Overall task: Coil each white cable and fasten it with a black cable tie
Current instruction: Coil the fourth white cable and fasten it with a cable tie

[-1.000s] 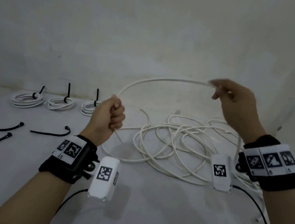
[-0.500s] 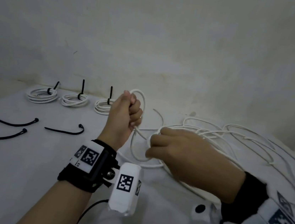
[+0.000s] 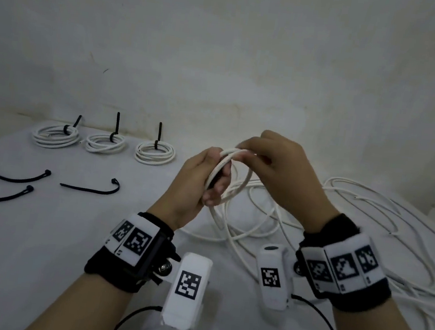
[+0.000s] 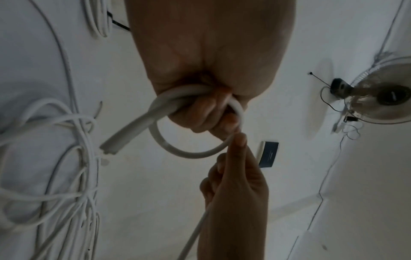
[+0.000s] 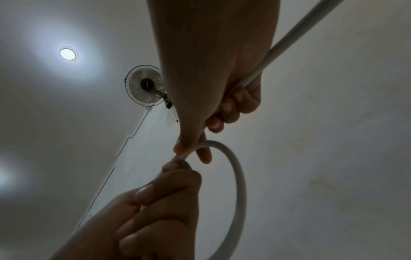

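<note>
a white cable (image 3: pixel 236 176) was held above the table (image 3: pixel 34 265), its first loops gathered in the left hand (image 3: pixel 197 187), whose fingers (image 4: pixel 200 116) were curled tight around the bundle, apparently to keep the turns from springing apart. the right hand (image 3: pixel 273 166) pinched the running length between thumb and fingers (image 5: pixel 224 109) right beside the left fist, seemingly to lay on another turn. the rest of the cable trailed down into a loose tangle of white cable (image 3: pixel 354 222) on the table, below and to the right of the hands. three finished coils (image 3: pixel 104 142), each cinched with a black tie, sat in a row at the far left; four spare black cable ties (image 3: pixel 90 187) lay nearer on the left, presumably within reach for fastening.
</note>
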The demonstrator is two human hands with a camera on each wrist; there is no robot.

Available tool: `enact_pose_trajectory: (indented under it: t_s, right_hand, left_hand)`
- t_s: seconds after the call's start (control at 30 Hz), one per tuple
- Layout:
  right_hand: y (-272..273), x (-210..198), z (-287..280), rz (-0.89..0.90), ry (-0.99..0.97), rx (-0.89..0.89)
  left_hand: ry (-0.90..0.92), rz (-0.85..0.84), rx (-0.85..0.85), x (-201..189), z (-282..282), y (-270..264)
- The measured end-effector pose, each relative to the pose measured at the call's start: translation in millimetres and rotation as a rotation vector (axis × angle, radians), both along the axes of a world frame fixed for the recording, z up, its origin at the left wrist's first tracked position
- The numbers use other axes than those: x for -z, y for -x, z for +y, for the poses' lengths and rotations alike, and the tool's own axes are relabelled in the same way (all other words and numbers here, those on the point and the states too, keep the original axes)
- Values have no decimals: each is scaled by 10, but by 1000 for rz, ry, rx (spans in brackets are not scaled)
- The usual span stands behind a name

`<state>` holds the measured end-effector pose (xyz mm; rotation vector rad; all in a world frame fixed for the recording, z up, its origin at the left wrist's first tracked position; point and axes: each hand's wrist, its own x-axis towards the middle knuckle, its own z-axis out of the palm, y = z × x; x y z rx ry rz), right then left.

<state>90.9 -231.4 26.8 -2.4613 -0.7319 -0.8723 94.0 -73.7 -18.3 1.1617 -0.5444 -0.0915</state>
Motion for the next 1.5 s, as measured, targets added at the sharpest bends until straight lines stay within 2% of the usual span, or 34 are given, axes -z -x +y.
enact_pose_trajectory:
  t_s: [0.17, 0.37, 0.47, 0.6, 0.77, 0.97, 1.13, 1.23, 1.4, 1.5]
  right_hand:
    - [-109, 151, 24, 26, -173, -63]
    - [-152, 247, 46, 333, -434, -121]
    - [-190, 303, 38, 343, -524, -119]
    - [-203, 337, 80, 320, -515, -99]
    - [-136, 372, 26, 616, -743, -305]
    - [-113, 362, 49, 636, -761, -313]
    - [-137, 418, 24, 561, -694, -273]
    - [-142, 461, -80, 573, -582, -237]
    - [-93, 560, -374, 604, -509, -235]
    - [-35, 559, -462, 622, -657, -318]
  left_hand:
    - [36, 83, -1, 68, -14, -53]
    - [55, 195, 16, 143, -77, -100]
    - [79, 238, 53, 167, -125, -110]
    - [98, 240, 78, 155, -97, -111]
    - [143, 272, 133, 106, 5, -128]
    - [56, 275, 205, 48, 83, -111]
    - [25, 205, 132, 72, 67, -123]
    - [118, 230, 66, 67, 112, -158]
    - [438, 284, -27, 67, 313, -299]
    - [592, 288, -75, 90, 450, -366]
